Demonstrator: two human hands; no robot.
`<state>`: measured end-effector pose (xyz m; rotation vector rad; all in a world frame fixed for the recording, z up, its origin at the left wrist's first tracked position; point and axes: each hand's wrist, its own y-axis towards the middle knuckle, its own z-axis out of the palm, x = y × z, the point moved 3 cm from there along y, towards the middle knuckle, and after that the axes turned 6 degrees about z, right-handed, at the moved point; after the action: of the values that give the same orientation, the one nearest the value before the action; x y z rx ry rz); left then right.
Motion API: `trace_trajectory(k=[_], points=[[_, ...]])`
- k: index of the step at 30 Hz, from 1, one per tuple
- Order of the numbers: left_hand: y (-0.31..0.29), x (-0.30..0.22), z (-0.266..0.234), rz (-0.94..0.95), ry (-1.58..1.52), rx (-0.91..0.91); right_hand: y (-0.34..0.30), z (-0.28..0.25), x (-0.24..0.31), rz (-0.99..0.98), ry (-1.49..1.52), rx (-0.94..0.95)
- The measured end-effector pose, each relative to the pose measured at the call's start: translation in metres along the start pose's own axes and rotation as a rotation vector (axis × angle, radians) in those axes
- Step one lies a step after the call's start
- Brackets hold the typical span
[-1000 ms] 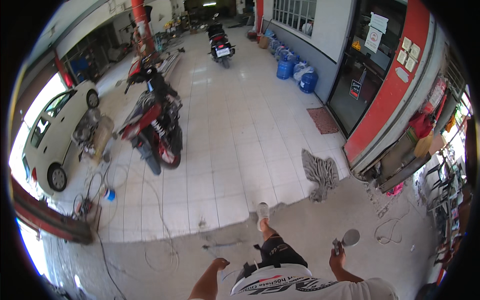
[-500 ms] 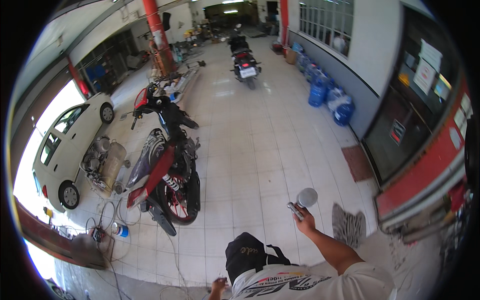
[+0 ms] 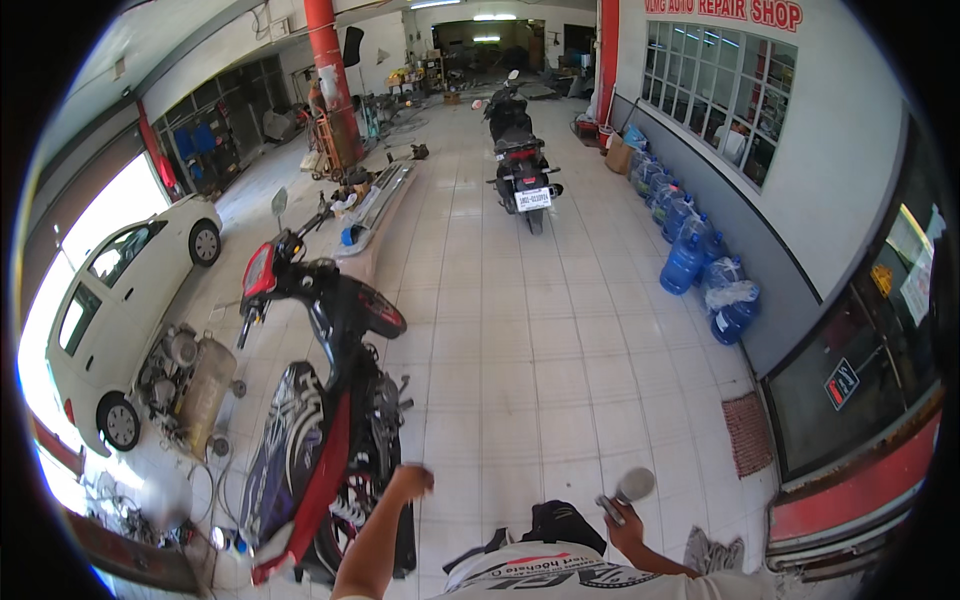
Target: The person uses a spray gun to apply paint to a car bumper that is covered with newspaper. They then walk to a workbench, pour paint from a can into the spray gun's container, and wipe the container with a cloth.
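A wide workshop floor (image 3: 560, 330) of pale, glossy square tiles is seen, running from the near edge to a dim open bay at the far end. On the right, a white wall with a grey lower band is lined by a gridded window (image 3: 735, 85); a row of blue, translucent water jugs (image 3: 700, 265) is set against its foot, and a dark reddish mat (image 3: 748, 432) is laid before a glass door. A red round pillar (image 3: 330, 70) stands far left, and a white car (image 3: 110, 300) is parked at the left edge, with a beige cylindrical compressor tank (image 3: 205, 380) just beside it.

A red and black motorcycle (image 3: 320, 400) with smooth plastic panels is stood near left on the tiles; a second, black motorcycle (image 3: 520, 160) is parked far off in the middle.

The right hand (image 3: 622, 520) is closed around the dark stem of a small round mirror (image 3: 633, 485) — a pale, flat disc held upright near the right of the lower edge, above the floor. The left hand (image 3: 410, 482) is raised close beside the red motorcycle's rear; its fingers look loosely curled and nothing appears to be held, though the hand is too small for this to be told with certainty. A crumpled grey rag (image 3: 715, 550) lies on the floor near the right hand.
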<state>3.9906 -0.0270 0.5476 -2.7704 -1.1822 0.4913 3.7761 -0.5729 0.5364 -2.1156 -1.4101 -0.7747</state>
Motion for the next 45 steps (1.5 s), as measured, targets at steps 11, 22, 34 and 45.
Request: trace_trajectory(k=[11,22,34,45], points=[[0.399,0.296,-0.135,-0.387,-0.683,-0.235,0.455,0.120,0.085,0.381,0.018,-0.052],[0.383,0.576,-0.130,-1.254,-0.643,0.381,1.105,0.317,0.534,-0.386,0.210,-0.096],[0.995,1.122,-0.457,-0.740,-0.677,-0.315,1.446,0.435,0.642,-0.245,-0.177,0.206],[1.196,1.454,-0.551,-0.270,0.087,0.527,1.940,0.586,0.864,-0.317,-0.099,0.353]])
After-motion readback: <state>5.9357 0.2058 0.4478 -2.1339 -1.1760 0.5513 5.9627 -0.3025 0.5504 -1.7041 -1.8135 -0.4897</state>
